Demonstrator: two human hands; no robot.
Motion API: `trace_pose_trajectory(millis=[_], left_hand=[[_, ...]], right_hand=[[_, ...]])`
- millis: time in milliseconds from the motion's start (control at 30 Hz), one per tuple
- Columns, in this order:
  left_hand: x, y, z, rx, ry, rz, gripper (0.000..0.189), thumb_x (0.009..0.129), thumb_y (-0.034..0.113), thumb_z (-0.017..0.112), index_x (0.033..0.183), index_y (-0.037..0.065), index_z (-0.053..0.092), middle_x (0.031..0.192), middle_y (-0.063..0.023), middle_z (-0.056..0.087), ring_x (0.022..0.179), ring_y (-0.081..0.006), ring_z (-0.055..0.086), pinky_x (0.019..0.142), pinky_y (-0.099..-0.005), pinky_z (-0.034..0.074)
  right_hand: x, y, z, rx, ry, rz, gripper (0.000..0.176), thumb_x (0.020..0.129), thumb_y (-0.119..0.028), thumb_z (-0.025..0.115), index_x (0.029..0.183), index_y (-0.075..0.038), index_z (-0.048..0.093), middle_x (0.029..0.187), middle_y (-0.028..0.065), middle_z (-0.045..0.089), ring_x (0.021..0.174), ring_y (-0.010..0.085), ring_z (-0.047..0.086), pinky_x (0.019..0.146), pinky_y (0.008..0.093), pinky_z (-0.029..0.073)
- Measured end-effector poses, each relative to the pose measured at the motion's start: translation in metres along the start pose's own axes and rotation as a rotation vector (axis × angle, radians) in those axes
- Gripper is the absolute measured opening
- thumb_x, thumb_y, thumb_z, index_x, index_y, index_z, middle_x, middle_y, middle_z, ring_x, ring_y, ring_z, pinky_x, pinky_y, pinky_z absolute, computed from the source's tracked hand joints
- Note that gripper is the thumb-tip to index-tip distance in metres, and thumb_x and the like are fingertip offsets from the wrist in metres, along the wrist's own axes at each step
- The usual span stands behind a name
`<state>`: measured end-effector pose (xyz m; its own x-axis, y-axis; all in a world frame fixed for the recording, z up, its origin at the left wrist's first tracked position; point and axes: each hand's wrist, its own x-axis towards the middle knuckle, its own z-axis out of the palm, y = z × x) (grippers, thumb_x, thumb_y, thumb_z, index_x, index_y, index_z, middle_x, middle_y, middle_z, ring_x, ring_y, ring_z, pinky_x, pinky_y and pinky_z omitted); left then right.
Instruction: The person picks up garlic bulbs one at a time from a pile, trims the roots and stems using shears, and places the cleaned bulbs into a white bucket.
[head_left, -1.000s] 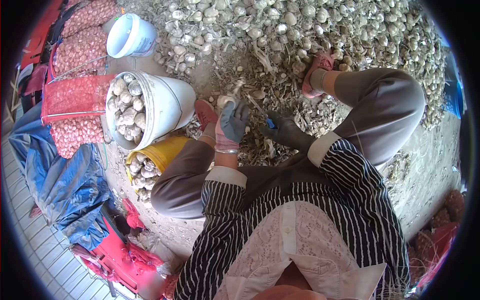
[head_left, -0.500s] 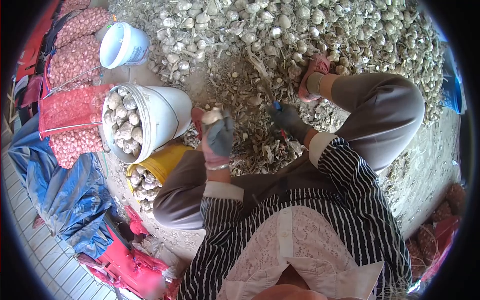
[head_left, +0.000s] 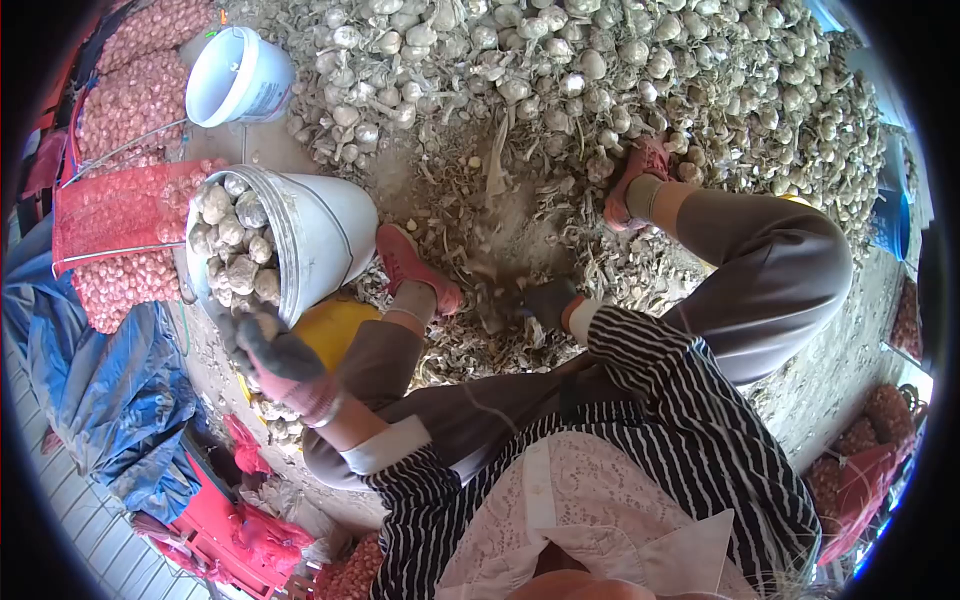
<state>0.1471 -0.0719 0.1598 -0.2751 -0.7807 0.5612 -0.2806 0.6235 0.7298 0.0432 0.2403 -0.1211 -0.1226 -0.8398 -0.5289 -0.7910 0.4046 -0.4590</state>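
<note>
My left hand (head_left: 278,362), in a grey and pink glove, is at the lower rim of the white bucket (head_left: 335,225), above the yellow bucket (head_left: 335,335). It is blurred, with its fingers curled around a pale garlic bulb (head_left: 267,325). The tilted white bucket holds several garlic bulbs (head_left: 240,235), and more lie in the yellow one. Low over the dry stalks and husks (head_left: 480,340) between my legs, my right hand (head_left: 550,303) is closed in a dark glove. A bit of a tool's blue handle shows at its fingers; the rest is too dark to make out.
A large heap of garlic (head_left: 600,70) spreads across the far side. A light blue bucket (head_left: 240,75) stands at the upper left, near red mesh sacks (head_left: 125,210) of garlic. A blue tarp (head_left: 100,390) lies at the left. My shoes (head_left: 415,268) flank the husks.
My left hand has moved left and down with the garlic bulb, from in front of me to the buckets. My right hand has dropped closer to my lap, still gripping the tool.
</note>
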Motion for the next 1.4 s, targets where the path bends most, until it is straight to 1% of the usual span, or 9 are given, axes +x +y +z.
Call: trace_pose_trajectory(millis=[167,233,333,833,967,1000,1100,1367,1400], left_hand=[[0.085,-0.029,-0.013,0.380,0.126,-0.105,0.044,0.088,0.023,0.062,0.128,0.008,0.053,0.114,-0.0162,0.057,0.102,-0.0298,0.056,0.092,-0.0393,0.045],[0.117,-0.074,-0.019,0.983,-0.133,-0.131,0.050,0.089,0.036,0.060,0.132,0.012,0.053,0.130,-0.0194,0.048,0.117,-0.0369,0.049,0.100,-0.0459,0.039],[0.106,-0.148,-0.005,1.073,-0.367,-0.043,0.051,0.088,0.047,0.058,0.131,0.019,0.055,0.148,-0.0205,0.028,0.135,-0.0406,0.027,0.110,-0.0462,0.028],[0.038,0.006,0.054,0.246,-0.166,0.372,0.049,0.086,0.018,0.065,0.131,0.005,0.053,0.135,-0.0168,0.048,0.126,-0.0316,0.045,0.105,-0.0440,0.035],[-0.062,-0.035,0.096,-0.442,-0.517,-0.695,0.035,0.095,0.013,0.053,0.127,0.000,0.053,0.121,-0.0122,0.059,0.102,-0.0181,0.060,0.089,-0.0322,0.050],[-0.095,-0.040,0.106,-0.251,-0.828,-0.334,0.039,0.097,0.029,0.051,0.124,0.001,0.052,0.114,-0.0110,0.060,0.098,-0.0196,0.061,0.082,-0.0315,0.052],[-0.149,0.014,0.132,-0.761,-0.861,-1.576,0.050,0.095,0.052,0.044,0.119,0.009,0.054,0.101,-0.0102,0.061,0.086,-0.0174,0.063,0.073,-0.0329,0.053],[-0.196,0.037,0.122,-0.989,-0.789,-1.337,0.041,0.097,0.042,0.045,0.119,0.010,0.057,0.106,-0.0081,0.066,0.092,-0.0220,0.065,0.078,-0.0323,0.052],[-0.201,0.030,0.117,-0.649,-0.900,-0.868,0.036,0.097,0.036,0.047,0.119,0.009,0.057,0.106,-0.0081,0.065,0.094,-0.0222,0.064,0.079,-0.0332,0.052]], right_hand=[[-0.033,-0.001,-0.110,0.174,-0.239,0.179,0.032,0.087,-0.030,0.054,0.104,-0.005,0.065,0.096,0.0187,0.068,0.087,0.0316,0.068,0.079,0.0422,0.052],[-0.047,0.018,-0.128,0.807,0.180,0.559,0.037,0.085,-0.034,0.057,0.104,-0.004,0.064,0.095,0.0201,0.068,0.086,0.0329,0.067,0.080,0.0419,0.052],[-0.074,0.057,-0.142,0.432,0.413,0.606,0.043,0.083,-0.038,0.059,0.107,-0.002,0.062,0.095,0.0213,0.067,0.085,0.0333,0.067,0.081,0.0413,0.052],[-0.065,0.122,-0.197,-0.041,0.105,0.709,0.039,0.084,-0.032,0.053,0.105,-0.002,0.068,0.101,0.0201,0.067,0.095,0.0345,0.065,0.083,0.0412,0.051],[-0.079,0.098,-0.193,0.224,0.342,0.621,0.037,0.082,-0.034,0.059,0.099,-0.001,0.067,0.089,0.0220,0.067,0.086,0.0381,0.065,0.078,0.0460,0.050],[-0.088,0.076,-0.204,0.135,0.318,0.609,0.044,0.083,-0.035,0.062,0.112,-0.003,0.061,0.088,0.0218,0.067,0.084,0.0384,0.065,0.078,0.0464,0.050],[-0.109,0.021,-0.190,0.373,0.425,0.511,0.039,0.085,-0.031,0.060,0.113,-0.004,0.056,0.088,0.0203,0.067,0.085,0.0375,0.066,0.076,0.0448,0.051],[-0.117,-0.035,-0.139,0.630,0.551,0.176,0.046,0.084,-0.030,0.065,0.120,-0.009,0.045,0.091,0.0182,0.065,0.085,0.0385,0.064,0.073,0.0455,0.050],[-0.118,-0.036,-0.144,0.632,0.513,0.139,0.052,0.084,-0.028,0.065,0.125,-0.009,0.041,0.094,0.0196,0.064,0.084,0.0385,0.064,0.072,0.0458,0.050]])
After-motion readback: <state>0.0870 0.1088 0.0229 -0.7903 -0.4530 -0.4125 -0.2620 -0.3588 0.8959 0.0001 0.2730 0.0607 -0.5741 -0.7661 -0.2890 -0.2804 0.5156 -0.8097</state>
